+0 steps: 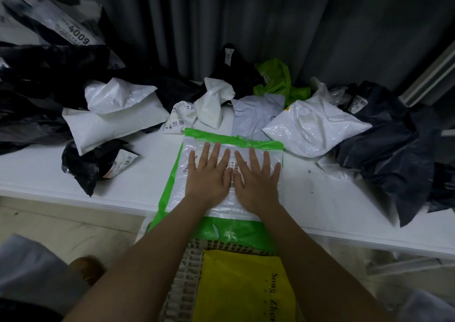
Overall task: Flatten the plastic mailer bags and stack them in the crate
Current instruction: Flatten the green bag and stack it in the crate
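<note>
On table [320, 193], mailer [234, 141] lengthwise toward crate [182, 272].

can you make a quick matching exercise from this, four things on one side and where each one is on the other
Things:
1. green mailer
2. yellow mailer
3. black bag with a label
4. left hand

Places:
A. in the crate below the table edge
B. flat on the green mailer, beside the right hand
C. on the table, left of the hands
D. spread on the table, hanging over its near edge

Pairs: 1-D, 2-A, 3-C, 4-B
</note>
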A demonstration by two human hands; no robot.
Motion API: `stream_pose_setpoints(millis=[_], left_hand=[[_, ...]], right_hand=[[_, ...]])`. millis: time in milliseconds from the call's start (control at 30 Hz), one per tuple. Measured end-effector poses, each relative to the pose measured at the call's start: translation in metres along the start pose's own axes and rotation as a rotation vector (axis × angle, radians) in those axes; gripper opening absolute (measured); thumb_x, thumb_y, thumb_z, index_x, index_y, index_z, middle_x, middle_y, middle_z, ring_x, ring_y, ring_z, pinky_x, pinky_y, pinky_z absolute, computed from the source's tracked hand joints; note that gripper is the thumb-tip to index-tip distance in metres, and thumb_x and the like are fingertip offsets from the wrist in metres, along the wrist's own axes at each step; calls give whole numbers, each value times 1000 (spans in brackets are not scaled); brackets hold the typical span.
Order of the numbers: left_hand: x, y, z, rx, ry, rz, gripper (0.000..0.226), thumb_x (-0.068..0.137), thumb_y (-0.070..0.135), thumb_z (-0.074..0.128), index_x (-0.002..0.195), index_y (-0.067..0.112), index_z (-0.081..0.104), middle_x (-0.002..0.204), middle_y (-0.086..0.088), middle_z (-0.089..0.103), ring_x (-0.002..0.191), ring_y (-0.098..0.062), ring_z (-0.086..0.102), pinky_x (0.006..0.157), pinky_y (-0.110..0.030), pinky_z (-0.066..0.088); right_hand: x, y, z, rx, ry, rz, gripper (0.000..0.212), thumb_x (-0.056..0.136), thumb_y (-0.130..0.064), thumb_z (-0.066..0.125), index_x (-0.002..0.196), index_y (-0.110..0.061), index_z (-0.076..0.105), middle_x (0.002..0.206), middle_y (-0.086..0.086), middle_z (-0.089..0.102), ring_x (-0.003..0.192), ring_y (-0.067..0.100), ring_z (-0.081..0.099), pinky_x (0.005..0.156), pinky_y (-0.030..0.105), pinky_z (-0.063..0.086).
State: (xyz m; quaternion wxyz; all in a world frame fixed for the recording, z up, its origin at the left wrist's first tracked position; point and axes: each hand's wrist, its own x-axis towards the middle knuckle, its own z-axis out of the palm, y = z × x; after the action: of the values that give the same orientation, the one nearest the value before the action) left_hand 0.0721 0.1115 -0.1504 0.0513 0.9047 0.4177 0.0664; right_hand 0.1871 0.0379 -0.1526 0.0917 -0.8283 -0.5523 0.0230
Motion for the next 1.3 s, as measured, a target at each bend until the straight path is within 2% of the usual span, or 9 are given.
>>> stream_pose_setpoints(millis=[300, 467, 933, 1300], left_hand=[[1, -1, 3, -3, -17, -8, 78, 80, 50, -16, 153, 28, 0, 161, -2, -8, 146, -22, -15, 116, -51, -11], [1, -2, 5, 12, -21, -9, 77, 80, 50, -16, 153, 28, 0, 161, -1, -7, 147, -22, -15, 116, -51, -11], [0, 0, 5, 19, -34, -13, 78, 79, 50, -18, 152, 29, -3, 160, -1, -9, 146, -21, -17, 116, -51, -13], [0, 1, 7, 24, -35, -15, 79, 78, 50, -18, 152, 29, -3, 160, -1, -8, 147, -21, -15, 115, -51, -12]], right_hand=[[1, 0, 3, 20, 18, 1, 74, 81, -58, -9, 151, -41, 9, 162, 0, 0, 147, 32, -10, 113, 58, -12], [1, 1, 6, 7, -4, 4, 74, 80, -59, -11, 150, -43, 4, 162, -1, -4, 147, 31, -13, 113, 57, -12], [1, 1, 11, 24, 32, -1, 72, 84, -58, -6, 151, -40, 12, 162, 1, 3, 147, 32, -8, 113, 58, -10], [1, 3, 16, 10, 25, 4, 71, 83, -58, -7, 151, -40, 9, 162, 1, 1, 147, 32, -8, 113, 57, -11]])
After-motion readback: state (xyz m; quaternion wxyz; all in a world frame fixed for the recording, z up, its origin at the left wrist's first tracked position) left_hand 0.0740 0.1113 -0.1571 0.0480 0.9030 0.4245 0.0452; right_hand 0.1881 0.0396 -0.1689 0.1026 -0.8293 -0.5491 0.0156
